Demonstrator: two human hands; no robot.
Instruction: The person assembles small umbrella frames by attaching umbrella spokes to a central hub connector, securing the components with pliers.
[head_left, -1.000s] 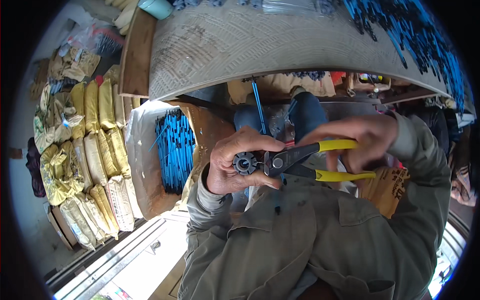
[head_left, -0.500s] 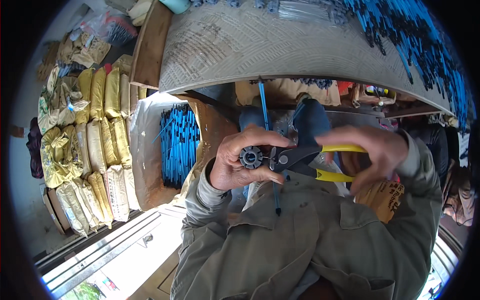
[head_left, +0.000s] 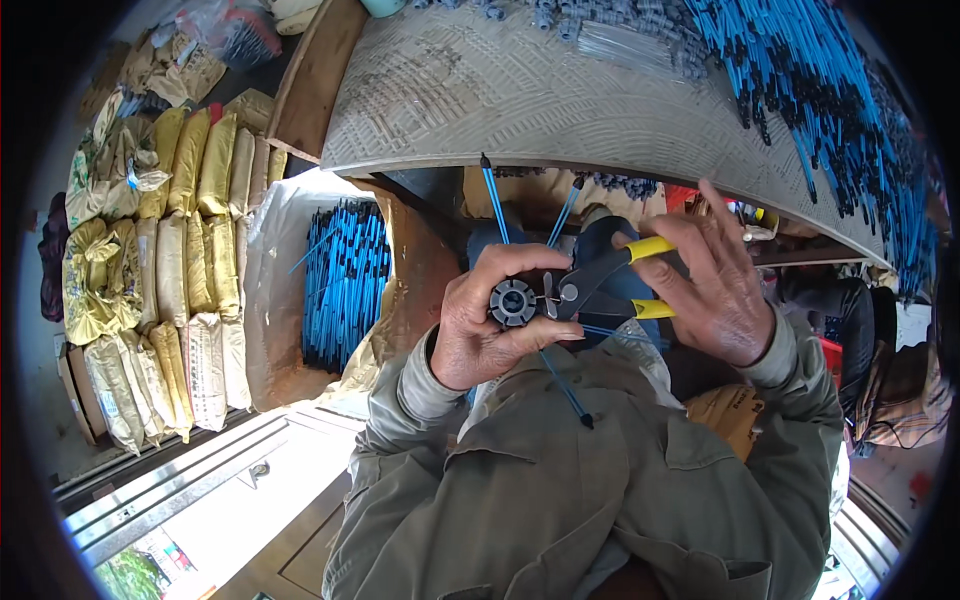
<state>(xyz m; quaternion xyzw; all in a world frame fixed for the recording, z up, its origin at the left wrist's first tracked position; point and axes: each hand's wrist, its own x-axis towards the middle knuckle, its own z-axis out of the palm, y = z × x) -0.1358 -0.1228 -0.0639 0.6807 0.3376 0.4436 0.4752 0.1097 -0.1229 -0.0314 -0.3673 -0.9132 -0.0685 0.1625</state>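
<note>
My left hand (head_left: 470, 330) is curled round a round grey notched piece (head_left: 503, 316) with a dark centre. The jaw end of yellow-handled pliers (head_left: 600, 278) lies against that piece, between my left thumb and forefinger. On the other end, my right hand (head_left: 722, 300) grips the spread yellow handles, one finger stretched upward. Thin blue rods with black ends pass behind my left hand. One black tip (head_left: 586, 421) shows below it against my jacket, and one rod (head_left: 495, 195) sticks up above. A second rod (head_left: 564, 215) slants up beside it.
A large sack (head_left: 275, 310) of upright blue rods (head_left: 345, 285) stands at left, beside stacked yellow paper bags (head_left: 200, 255). Ahead is a grey tabletop (head_left: 480, 95), with more blue rods (head_left: 810, 100) heaped at its right and small grey parts (head_left: 560, 15) at its far edge.
My right hand, blurred before, has moved up and closed in on the pliers' handles, which now tilt upward. The rods behind my left hand have shifted, and a second upper rod now shows.
</note>
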